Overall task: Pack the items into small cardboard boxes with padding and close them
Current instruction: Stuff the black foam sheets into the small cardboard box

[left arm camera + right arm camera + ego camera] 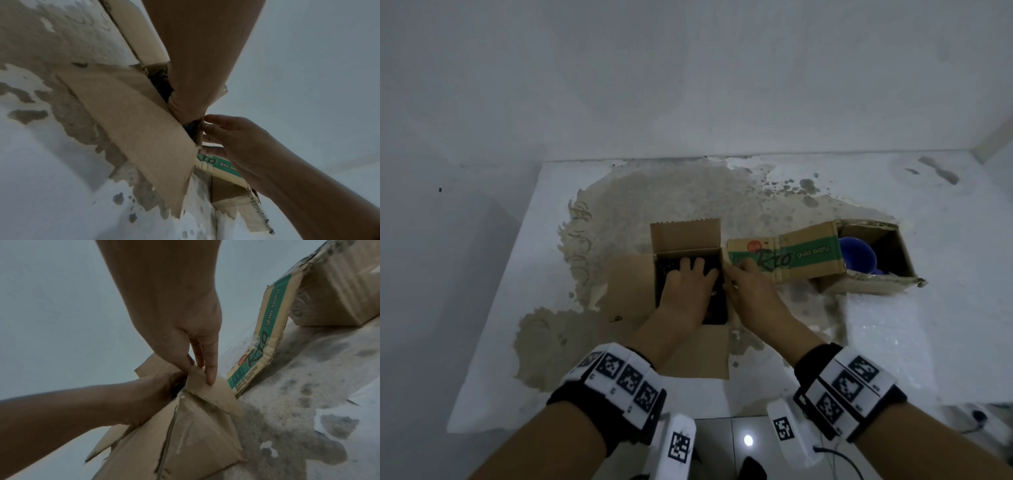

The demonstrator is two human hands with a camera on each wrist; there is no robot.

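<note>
A small open cardboard box (685, 236) stands at the middle of the table, its flaps spread outward. My left hand (690, 277) lies inside it, fingers spread flat and pressing on the dark contents (715, 310). In the left wrist view this hand (185, 97) goes down into the box and its fingers are hidden. My right hand (746, 284) pinches the box's right flap (207, 389), fingers on the outside. A second box (900, 255) to the right holds a blue cup (856, 251).
The second box's green-printed flap (791, 255) leans toward the small box, close to my right hand. A sheet of bubble wrap (914, 342) lies at the right front. The worn white table (517, 342) meets a wall behind; its front edge is near my wrists.
</note>
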